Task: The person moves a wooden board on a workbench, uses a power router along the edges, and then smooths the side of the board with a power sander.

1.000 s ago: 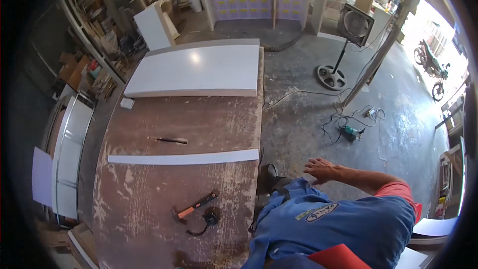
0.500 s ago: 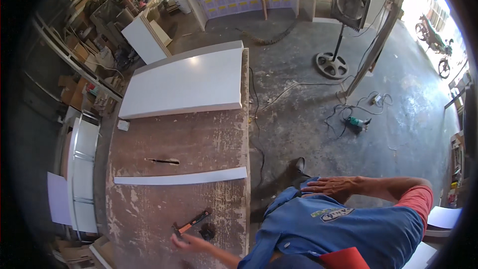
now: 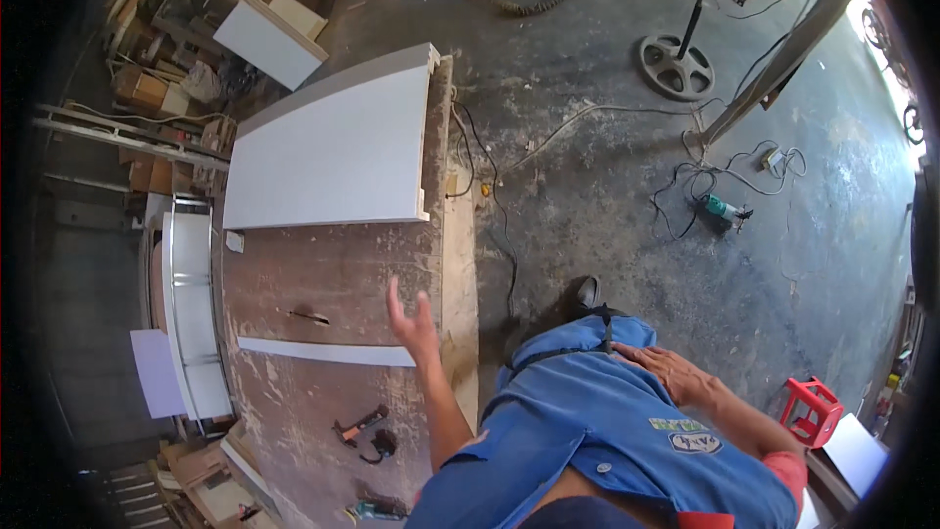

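Note:
My left hand point(image 3: 413, 321) is raised over the worn brown worktable point(image 3: 323, 279), fingers apart and empty. It hovers near the right end of a long, thin white strip point(image 3: 323, 350). Against my body at the hip lies my right hand point(image 3: 656, 368), flat, its fingers stretched over the blue work garment point(image 3: 558, 411). A hammer point(image 3: 362, 427) rests on the table closer to me, beside a small black object point(image 3: 382, 445) too unclear to name. Beyond the strip, a large white panel point(image 3: 328, 157) with a thick edge covers the table's far part.
A green corded power tool point(image 3: 723, 208) sits on the floor at right, with tangled cable around it. Further off stands a pedestal fan point(image 3: 678, 67) near a post. A red stool point(image 3: 813, 411) is at lower right. White panels point(image 3: 191, 304) lean left of the table.
My left hand has left the spot beside the hammer and moved forward and right, past the strip's right end. My right hand stays at my hip. The view has shifted.

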`<state>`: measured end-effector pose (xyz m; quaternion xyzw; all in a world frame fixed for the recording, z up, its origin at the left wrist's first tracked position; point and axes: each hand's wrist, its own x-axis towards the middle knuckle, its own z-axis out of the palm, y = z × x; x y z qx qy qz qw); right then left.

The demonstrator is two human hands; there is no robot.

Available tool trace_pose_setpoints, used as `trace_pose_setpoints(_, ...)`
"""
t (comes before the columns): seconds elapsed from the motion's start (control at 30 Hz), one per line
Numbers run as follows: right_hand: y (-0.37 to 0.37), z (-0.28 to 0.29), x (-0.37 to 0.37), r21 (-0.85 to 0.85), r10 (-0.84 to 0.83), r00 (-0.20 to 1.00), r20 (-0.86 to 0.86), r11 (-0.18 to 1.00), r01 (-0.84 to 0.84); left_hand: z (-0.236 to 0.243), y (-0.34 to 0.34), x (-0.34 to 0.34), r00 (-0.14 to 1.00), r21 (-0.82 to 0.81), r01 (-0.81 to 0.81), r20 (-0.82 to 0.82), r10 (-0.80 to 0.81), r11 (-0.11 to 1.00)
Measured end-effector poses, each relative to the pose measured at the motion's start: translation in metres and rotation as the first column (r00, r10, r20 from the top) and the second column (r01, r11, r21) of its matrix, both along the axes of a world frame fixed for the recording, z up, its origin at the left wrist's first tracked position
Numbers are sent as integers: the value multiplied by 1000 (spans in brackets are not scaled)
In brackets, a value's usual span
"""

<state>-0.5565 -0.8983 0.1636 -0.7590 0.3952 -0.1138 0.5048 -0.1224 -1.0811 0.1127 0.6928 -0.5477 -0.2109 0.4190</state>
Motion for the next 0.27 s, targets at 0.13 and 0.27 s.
trace_pose_setpoints(0.13, -5, -6, -17, -3, -100, 993, -58, 995, 100, 14, -61, -38, 980, 55, 133, 141, -139, 990)
trace_pose_setpoints(0.27, -1, -1, -7, 55, -185, 982, -39, 981, 187, 13, -141, -54, 956, 65, 159, 240, -171, 985)
